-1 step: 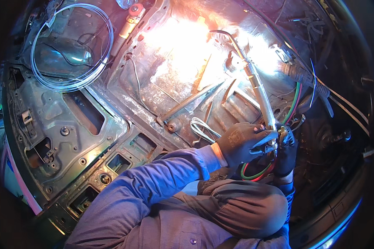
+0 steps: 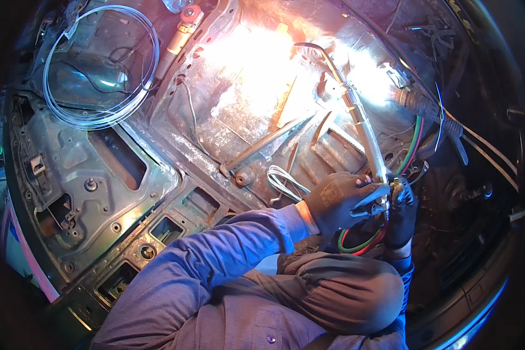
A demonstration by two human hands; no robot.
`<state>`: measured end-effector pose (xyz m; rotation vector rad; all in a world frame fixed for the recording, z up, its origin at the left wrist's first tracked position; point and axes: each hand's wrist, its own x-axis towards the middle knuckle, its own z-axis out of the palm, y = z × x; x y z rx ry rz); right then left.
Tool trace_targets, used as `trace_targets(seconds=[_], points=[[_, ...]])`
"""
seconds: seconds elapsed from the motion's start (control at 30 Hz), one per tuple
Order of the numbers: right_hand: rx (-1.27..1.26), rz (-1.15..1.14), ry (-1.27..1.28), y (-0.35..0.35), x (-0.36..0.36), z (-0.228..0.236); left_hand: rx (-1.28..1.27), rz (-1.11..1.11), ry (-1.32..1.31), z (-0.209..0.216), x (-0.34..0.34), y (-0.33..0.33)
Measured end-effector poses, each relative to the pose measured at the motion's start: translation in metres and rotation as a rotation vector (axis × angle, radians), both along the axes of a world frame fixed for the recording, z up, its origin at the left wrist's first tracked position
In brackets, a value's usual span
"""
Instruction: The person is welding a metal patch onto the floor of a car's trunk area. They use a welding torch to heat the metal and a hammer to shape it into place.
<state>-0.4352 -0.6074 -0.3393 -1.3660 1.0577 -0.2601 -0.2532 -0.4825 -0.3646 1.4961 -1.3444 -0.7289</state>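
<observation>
A gas torch (image 2: pixel 366 131) points up and away from me, its thin curved tip at the far end of a bright metal handle. My left hand (image 2: pixel 335 200), in a dark glove, is closed around the base of the handle. Close beside it on the right, my gloved right hand (image 2: pixel 401 213) has its fingers closed at a brass-coloured valve knob (image 2: pixel 396 182) at the torch's base. A green hose (image 2: pixel 356 247) and a red hose (image 2: pixel 380 238) loop below my hands. I cannot make out a flame at the tip against the glare.
Bare, worn sheet metal of a vehicle floor (image 2: pixel 227 137) spreads ahead under strong light. A coil of wire (image 2: pixel 48 87) lies at the far left, near a red-capped cylindrical tool (image 2: pixel 181 38). A stripped door panel (image 2: pixel 70 169) stands left; looped white cable (image 2: pixel 280 182) lies near my left hand.
</observation>
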Motion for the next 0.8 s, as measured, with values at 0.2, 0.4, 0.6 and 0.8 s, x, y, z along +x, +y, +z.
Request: trace_targets(seconds=[0.2,0.4,0.6,0.8], points=[[0.037,-0.012,-0.011,0.0,0.004,0.001,0.06,-0.017,0.096,-0.001,0.01,0.003],[0.262,-0.186,-0.105,-0.004,-0.007,-0.015,0.563,0.332,0.186,-0.095,0.075,0.042],[0.264,-0.158,-0.132,-0.005,-0.004,-0.012,1.238,0.2,-0.428,-0.156,0.151,0.085],[0.239,-0.144,-0.107,-0.004,-0.004,-0.009,1.356,-0.136,-0.567,-0.167,0.163,0.079]])
